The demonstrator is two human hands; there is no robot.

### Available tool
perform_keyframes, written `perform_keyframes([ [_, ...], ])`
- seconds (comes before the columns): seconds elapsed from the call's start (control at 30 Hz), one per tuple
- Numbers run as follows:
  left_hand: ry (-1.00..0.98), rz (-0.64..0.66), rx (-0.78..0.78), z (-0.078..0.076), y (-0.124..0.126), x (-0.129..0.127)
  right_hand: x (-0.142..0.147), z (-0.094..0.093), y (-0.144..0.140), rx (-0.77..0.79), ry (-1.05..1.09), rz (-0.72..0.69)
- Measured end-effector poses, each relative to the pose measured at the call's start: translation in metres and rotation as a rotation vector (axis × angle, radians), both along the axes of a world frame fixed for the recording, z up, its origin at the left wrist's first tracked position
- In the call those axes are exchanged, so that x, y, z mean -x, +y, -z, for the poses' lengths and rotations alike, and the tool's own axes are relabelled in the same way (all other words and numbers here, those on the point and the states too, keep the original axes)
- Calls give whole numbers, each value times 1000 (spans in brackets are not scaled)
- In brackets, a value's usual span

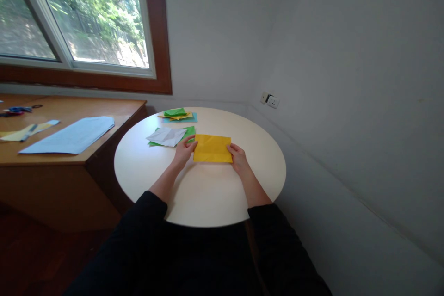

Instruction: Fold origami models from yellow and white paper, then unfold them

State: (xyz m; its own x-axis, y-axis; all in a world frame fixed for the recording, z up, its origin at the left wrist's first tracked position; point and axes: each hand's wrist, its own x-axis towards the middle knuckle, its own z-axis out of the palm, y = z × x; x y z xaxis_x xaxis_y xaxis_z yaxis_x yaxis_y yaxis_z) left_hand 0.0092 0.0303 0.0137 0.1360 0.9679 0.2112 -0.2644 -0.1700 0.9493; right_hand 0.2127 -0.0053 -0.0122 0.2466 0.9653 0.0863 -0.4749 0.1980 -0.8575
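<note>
A yellow sheet of paper (212, 148) is held between my two hands above the round table (208, 199). My left hand (184, 151) pinches its left edge, thumb on the near face. At the opposite edge, my right hand (238, 156) grips the sheet the same way. Just beyond my left hand lies a white creased paper (167, 136) on top of green paper (189, 133). Farther back, a folded green paper (175, 112) rests on yellow and light blue sheets (192, 119).
A wooden desk (118, 106) stands to the left, below a window. On it lie a stack of white papers (74, 136), a pen (29, 132) on yellowish paper, and blue-handled scissors (19, 109). A wall with a socket (273, 101) borders the table's right.
</note>
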Motion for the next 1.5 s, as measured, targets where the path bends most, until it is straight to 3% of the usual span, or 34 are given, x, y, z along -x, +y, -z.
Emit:
perform_keyframes([
  [0.2, -92, -19, 85, -7, -3, 2, -11, 6, 8, -25, 122, 201],
  [0.4, -182, 317, 356, -8, -17, -15, -4, -3, 1, -82, 187, 89],
  [0.5, -180, 441, 335, -5, -27, -31, 4, -9, -5, -75, 162, 3],
  [0.53, -197, 417, 293, -3, -29, -36, 6, -10, -6, -65, 144, -24],
  [0.6, -245, 247, 220, 0, -29, -43, 9, -12, -9, -35, 112, -62],
  [0.7, -263, 42, 233, 5, -24, -46, 11, -14, -11, 23, 89, -66],
  [0.83, -176, -28, 218, 6, -15, -39, 9, -15, -12, 58, 107, -30],
  [0.93, -106, -12, 228, 4, -12, -34, 7, -15, -12, 60, 83, -49],
  [1.17, -98, 157, 346, -5, -16, -28, 9, -11, -12, 51, 8, -50],
  [1.5, -97, 170, 409, -6, -18, -26, 9, -6, -9, -12, -55, -80],
])
